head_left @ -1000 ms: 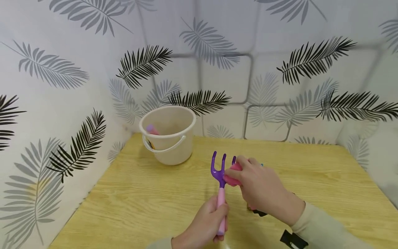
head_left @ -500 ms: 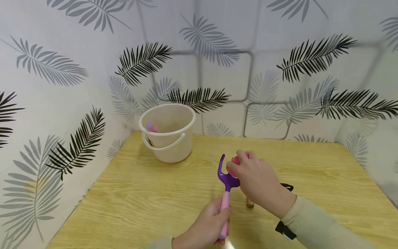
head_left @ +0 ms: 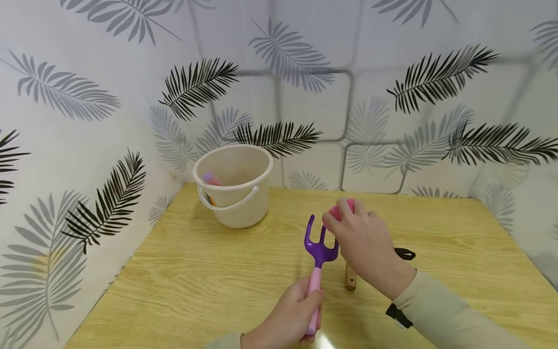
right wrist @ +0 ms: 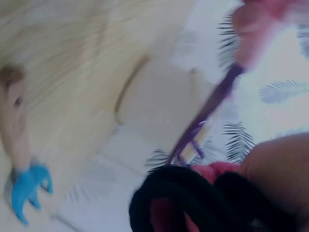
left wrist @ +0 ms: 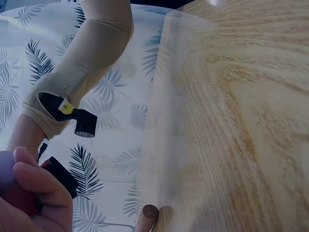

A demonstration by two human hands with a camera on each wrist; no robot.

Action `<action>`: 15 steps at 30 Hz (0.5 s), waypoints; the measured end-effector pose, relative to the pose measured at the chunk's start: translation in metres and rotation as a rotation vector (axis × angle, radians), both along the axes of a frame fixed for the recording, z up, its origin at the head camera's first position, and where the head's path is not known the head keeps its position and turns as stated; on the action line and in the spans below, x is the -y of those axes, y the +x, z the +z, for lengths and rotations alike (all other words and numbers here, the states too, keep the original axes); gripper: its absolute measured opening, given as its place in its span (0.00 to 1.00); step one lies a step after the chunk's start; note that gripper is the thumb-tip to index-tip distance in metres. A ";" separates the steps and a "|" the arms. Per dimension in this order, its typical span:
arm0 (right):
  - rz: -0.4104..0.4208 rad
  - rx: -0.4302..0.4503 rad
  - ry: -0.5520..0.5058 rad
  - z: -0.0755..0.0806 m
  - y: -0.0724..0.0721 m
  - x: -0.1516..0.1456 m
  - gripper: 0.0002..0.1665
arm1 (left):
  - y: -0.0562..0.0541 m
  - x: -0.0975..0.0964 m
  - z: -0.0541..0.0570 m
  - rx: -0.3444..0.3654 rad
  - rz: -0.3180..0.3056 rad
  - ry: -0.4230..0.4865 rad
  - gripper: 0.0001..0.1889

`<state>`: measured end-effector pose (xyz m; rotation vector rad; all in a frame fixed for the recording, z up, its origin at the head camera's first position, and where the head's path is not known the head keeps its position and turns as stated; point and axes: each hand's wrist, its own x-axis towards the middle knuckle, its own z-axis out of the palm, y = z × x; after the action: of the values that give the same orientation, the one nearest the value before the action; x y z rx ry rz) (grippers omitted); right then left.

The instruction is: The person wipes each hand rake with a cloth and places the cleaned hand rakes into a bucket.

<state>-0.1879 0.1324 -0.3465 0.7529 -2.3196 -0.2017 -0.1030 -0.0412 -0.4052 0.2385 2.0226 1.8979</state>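
Note:
My left hand [head_left: 285, 310] grips the pink handle [head_left: 315, 281] of a hand fork, its purple tines [head_left: 320, 249] pointing up and away above the table. In my right hand [head_left: 366, 247] is a pink cloth [head_left: 342, 209], pinched over the upper ends of the middle and right tines; the fingers hide much of it. The right wrist view shows the purple fork [right wrist: 207, 106] from the side, with the fuzzy pink cloth [right wrist: 217, 167] at its tines. Below my right hand lies a small rake with a wooden handle [head_left: 350, 278] and blue prongs [right wrist: 30, 188].
A cream bucket [head_left: 250, 208] with a white handle stands at the back left of the wooden table [head_left: 196, 271]. Inside it shows a pink and lilac handle [head_left: 212, 179]. A black loop [head_left: 405, 253] lies right of my right hand. Leaf-patterned sheeting [head_left: 305, 111] surrounds the table.
My right hand has moved the cloth from the fork's neck up along the tines towards their tips. The left hand and fork have shifted slightly right. More of the wooden handle shows.

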 end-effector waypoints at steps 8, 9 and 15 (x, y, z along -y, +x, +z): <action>0.111 0.266 -0.023 0.005 0.016 0.010 0.28 | 0.000 -0.001 0.000 0.018 -0.001 -0.014 0.10; 0.109 0.265 -0.019 0.005 0.015 0.011 0.27 | 0.000 -0.001 -0.001 0.019 0.000 -0.019 0.10; 0.054 0.176 -0.004 0.002 0.002 0.012 0.24 | 0.002 -0.004 -0.003 0.000 -0.012 -0.016 0.11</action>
<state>-0.1863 0.1199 -0.3441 0.8600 -2.4610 -0.1102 -0.1014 -0.0370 -0.4083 0.2458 2.0307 1.8732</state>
